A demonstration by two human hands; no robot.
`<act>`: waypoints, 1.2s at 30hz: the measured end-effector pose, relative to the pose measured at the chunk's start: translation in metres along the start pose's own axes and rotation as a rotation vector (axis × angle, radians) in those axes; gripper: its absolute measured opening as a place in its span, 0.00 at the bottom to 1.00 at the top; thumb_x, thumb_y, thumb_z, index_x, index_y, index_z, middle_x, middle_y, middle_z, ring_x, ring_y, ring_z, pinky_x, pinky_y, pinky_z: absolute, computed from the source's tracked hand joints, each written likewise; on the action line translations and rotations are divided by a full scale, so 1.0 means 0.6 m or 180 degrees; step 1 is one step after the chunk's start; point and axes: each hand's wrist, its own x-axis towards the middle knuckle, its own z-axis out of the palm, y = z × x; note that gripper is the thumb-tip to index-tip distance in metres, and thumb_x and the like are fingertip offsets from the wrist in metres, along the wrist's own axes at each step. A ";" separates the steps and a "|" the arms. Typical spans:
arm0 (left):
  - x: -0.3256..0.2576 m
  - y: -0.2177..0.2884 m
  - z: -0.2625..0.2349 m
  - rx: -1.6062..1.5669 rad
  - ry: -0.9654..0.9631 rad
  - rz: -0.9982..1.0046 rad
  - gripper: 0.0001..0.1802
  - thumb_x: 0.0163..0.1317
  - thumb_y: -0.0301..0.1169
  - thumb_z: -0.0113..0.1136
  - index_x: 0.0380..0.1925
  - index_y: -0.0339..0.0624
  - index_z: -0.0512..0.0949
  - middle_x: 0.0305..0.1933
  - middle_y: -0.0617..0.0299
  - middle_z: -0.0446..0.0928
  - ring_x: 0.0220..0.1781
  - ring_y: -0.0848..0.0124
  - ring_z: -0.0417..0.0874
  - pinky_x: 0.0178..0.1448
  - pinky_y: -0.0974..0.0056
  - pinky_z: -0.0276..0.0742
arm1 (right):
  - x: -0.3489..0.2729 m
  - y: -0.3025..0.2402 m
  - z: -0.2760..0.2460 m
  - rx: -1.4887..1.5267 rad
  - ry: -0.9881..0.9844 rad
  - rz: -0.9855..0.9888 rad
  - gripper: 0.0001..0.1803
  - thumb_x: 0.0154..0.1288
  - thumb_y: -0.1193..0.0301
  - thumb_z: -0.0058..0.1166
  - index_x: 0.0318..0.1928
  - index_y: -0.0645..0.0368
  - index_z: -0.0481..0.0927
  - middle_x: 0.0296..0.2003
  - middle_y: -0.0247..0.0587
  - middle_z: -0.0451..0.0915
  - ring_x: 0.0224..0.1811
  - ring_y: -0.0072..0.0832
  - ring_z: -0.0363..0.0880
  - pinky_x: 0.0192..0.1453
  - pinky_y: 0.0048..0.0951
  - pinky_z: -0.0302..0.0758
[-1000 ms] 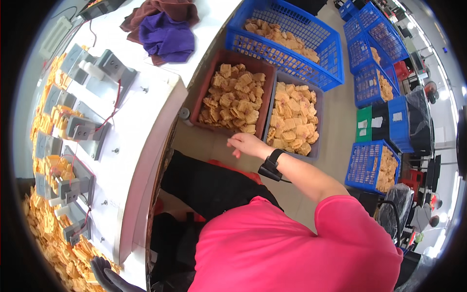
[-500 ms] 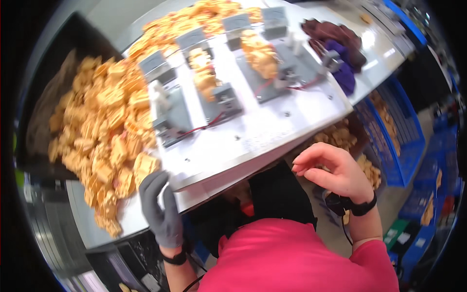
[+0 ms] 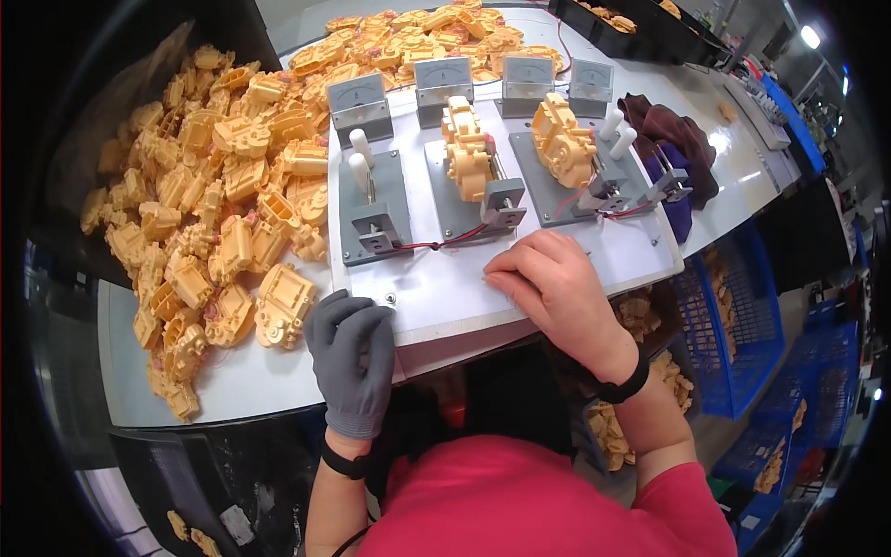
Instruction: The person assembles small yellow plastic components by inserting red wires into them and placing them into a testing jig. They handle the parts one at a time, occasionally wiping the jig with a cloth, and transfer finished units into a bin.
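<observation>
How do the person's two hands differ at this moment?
The left hand wears a grey glove; the right hand is bare, with a black band at the wrist. The left rests at the white board's front-left corner, nearest a loose yellow part; the right lies curled on the board's front middle. Neither holds anything.

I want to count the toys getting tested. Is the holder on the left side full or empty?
Empty. The left holder shows only bare grey plate and two white handles, while the middle holder and right holder each carry a yellow part.

The single head view looks steeply down, close over the white worktop (image 3: 278, 371), its fisheye rim bending straight edges.
</observation>
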 end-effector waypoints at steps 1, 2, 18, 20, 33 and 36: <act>0.000 0.000 0.000 0.0025 -0.0010 0.0021 0.10 0.58 0.22 0.65 0.40 0.44 0.83 0.47 0.58 0.78 0.59 0.54 0.75 0.65 0.53 0.68 | -0.001 -0.001 0.003 0.0001 0.0029 0.0033 0.04 0.62 0.71 0.65 0.36 0.55 0.83 0.31 0.36 0.77 0.38 0.37 0.78 0.45 0.37 0.71; -0.002 -0.001 0.001 0.0041 -0.0003 -0.0010 0.10 0.58 0.22 0.66 0.40 0.44 0.83 0.47 0.58 0.78 0.59 0.54 0.74 0.65 0.53 0.68 | -0.001 -0.001 0.005 0.0000 0.0060 0.0067 0.04 0.62 0.71 0.65 0.35 0.55 0.83 0.31 0.36 0.77 0.38 0.37 0.78 0.45 0.37 0.71; -0.015 -0.018 -0.002 0.0105 -0.0170 -0.0151 0.06 0.68 0.20 0.55 0.43 0.36 0.78 0.52 0.56 0.73 0.60 0.59 0.72 0.69 0.57 0.64 | -0.009 0.003 0.008 0.0109 0.0290 0.0052 0.09 0.59 0.69 0.68 0.38 0.54 0.81 0.35 0.34 0.77 0.42 0.35 0.77 0.48 0.36 0.70; -0.017 -0.015 0.005 -0.0013 -0.0151 -0.0228 0.06 0.69 0.21 0.53 0.44 0.35 0.77 0.52 0.56 0.72 0.61 0.60 0.71 0.69 0.57 0.63 | -0.012 0.005 0.011 0.0112 0.0390 0.0040 0.10 0.59 0.69 0.68 0.38 0.54 0.81 0.35 0.33 0.76 0.42 0.34 0.77 0.48 0.36 0.70; -0.022 -0.022 0.002 -0.0021 -0.0189 -0.0435 0.08 0.68 0.20 0.52 0.45 0.35 0.77 0.55 0.54 0.70 0.67 0.54 0.68 0.75 0.51 0.60 | -0.014 0.005 0.015 -0.0009 0.0399 0.0023 0.10 0.58 0.67 0.67 0.35 0.53 0.78 0.35 0.34 0.73 0.42 0.34 0.75 0.50 0.36 0.70; -0.024 -0.023 0.005 0.0012 -0.0146 -0.0410 0.09 0.68 0.20 0.52 0.45 0.35 0.77 0.55 0.54 0.70 0.67 0.54 0.68 0.75 0.51 0.60 | -0.015 0.006 0.014 -0.0034 0.0377 0.0028 0.10 0.57 0.66 0.67 0.35 0.53 0.78 0.35 0.34 0.73 0.42 0.33 0.75 0.50 0.36 0.70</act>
